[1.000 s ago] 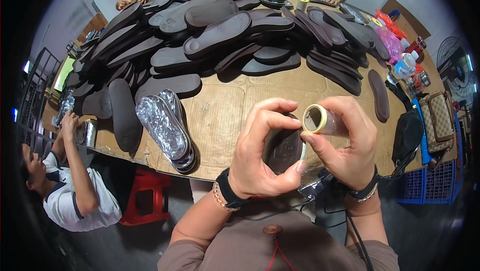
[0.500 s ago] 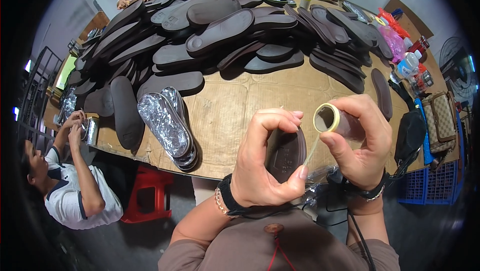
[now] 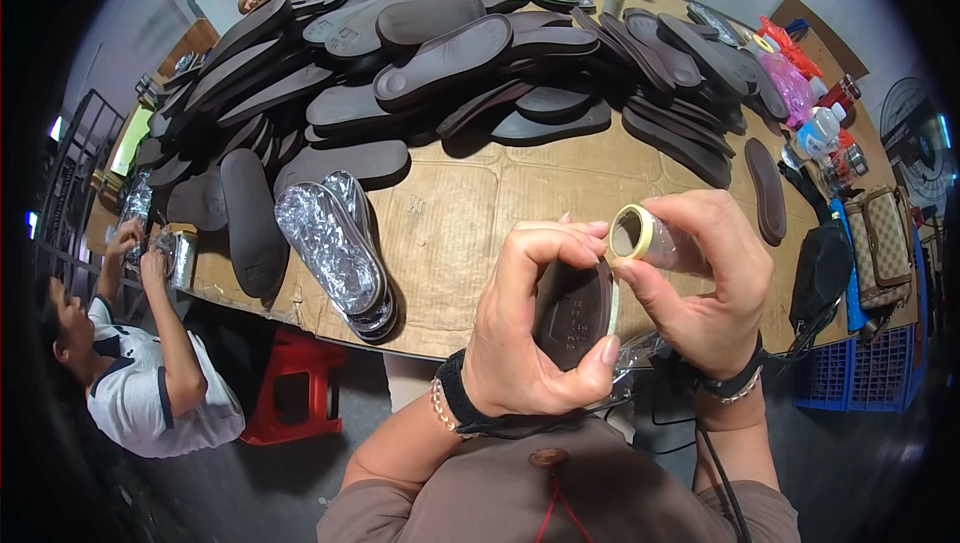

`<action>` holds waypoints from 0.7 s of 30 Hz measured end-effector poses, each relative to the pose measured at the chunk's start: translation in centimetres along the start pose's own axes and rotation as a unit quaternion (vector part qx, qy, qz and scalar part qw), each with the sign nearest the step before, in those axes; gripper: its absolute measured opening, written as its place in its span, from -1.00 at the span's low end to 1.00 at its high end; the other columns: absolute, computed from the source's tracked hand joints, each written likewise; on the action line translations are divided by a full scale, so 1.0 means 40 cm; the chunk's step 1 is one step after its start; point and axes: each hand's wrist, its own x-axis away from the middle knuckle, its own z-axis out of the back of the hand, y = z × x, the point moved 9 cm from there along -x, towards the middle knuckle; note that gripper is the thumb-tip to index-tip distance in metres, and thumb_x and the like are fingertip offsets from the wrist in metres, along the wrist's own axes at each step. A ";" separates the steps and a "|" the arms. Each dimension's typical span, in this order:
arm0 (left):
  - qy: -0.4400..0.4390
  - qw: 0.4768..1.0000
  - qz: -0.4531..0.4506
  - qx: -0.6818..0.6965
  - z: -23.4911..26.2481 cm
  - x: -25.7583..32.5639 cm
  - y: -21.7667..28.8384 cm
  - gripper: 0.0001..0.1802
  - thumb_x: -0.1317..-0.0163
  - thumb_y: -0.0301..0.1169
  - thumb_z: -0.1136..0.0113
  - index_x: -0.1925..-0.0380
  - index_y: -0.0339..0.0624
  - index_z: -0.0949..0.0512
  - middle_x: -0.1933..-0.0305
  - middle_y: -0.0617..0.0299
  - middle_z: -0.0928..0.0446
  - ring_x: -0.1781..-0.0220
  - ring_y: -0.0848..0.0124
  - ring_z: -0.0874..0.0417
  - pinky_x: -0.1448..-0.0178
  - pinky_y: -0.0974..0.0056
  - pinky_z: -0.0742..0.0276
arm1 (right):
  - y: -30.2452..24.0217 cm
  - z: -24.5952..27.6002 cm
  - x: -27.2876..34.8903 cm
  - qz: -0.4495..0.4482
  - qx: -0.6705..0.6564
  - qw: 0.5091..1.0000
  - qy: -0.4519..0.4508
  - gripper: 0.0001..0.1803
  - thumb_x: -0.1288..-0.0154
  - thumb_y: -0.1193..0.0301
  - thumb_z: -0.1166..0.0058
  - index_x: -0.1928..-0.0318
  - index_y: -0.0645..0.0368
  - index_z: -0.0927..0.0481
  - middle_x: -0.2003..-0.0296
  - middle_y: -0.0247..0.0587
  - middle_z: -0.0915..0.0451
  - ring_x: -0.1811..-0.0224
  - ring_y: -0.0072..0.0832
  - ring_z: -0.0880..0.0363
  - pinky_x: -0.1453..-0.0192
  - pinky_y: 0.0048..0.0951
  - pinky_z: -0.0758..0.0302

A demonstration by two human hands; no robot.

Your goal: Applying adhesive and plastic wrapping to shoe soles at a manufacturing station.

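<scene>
A dark brown shoe sole [image 3: 573, 321] stands tilted near the table's front edge, and my left hand [image 3: 503, 343] is closed around it, thumb on the near end and fingers over the far end. In my right hand [image 3: 722, 288] is a roll of clear film [image 3: 680, 246] with a pale yellow rim around its hollow core. The roll's open end sits against the sole's upper right side, by my left fingertips. A narrow pale strip of film runs along the sole's right edge. Crumpled clear film hangs below, between my hands.
Many dark soles [image 3: 440, 58] are heaped across the back. Film-wrapped soles [image 3: 330, 243] are stacked left of my left hand. On the right are a bottle [image 3: 822, 131], a checked bag [image 3: 880, 243] and a blue crate [image 3: 850, 373]. A co-worker [image 3: 160, 363] sits at left beside a red stool [image 3: 295, 393]; two others work opposite.
My right hand has brought the roll left, up against the sole. The sole has shifted only slightly. The left co-worker's hands have moved a little lower, and the far right co-worker's hands have come together.
</scene>
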 end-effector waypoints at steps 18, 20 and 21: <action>0.003 0.994 0.104 -0.013 -0.008 0.016 0.035 -0.23 0.00 -0.55 -0.26 -0.29 -0.40 -0.25 -0.17 -0.08 -0.34 -0.22 0.13 -0.53 -0.38 0.12 -0.45 | -0.030 -0.013 0.042 -0.017 0.000 0.999 -0.043 -0.55 -0.02 0.40 -0.57 0.10 0.20 -0.64 0.34 -0.16 -0.62 0.30 -0.13 -0.64 0.22 -0.23 -0.57; -0.028 0.993 0.098 -0.062 0.001 0.011 0.048 -0.22 -0.05 -0.50 -0.26 -0.32 -0.40 -0.26 -0.26 -0.18 -0.31 -0.30 0.01 -0.50 -0.42 0.07 -0.42 | -0.027 -0.023 0.053 -0.030 0.001 0.998 -0.060 -0.52 -0.06 0.36 -0.55 0.04 0.19 -0.62 0.33 -0.15 -0.63 0.32 -0.11 -0.64 0.22 -0.22 -0.55; -0.057 0.988 0.091 -0.110 0.002 0.010 0.055 -0.21 -0.09 -0.44 -0.27 -0.36 -0.40 -0.26 -0.35 -0.29 -0.28 -0.38 -0.10 -0.46 -0.46 0.02 -0.39 | -0.026 -0.023 0.053 -0.031 0.000 0.998 -0.059 -0.52 -0.06 0.36 -0.55 0.04 0.19 -0.62 0.33 -0.15 -0.63 0.32 -0.11 -0.64 0.22 -0.22 -0.55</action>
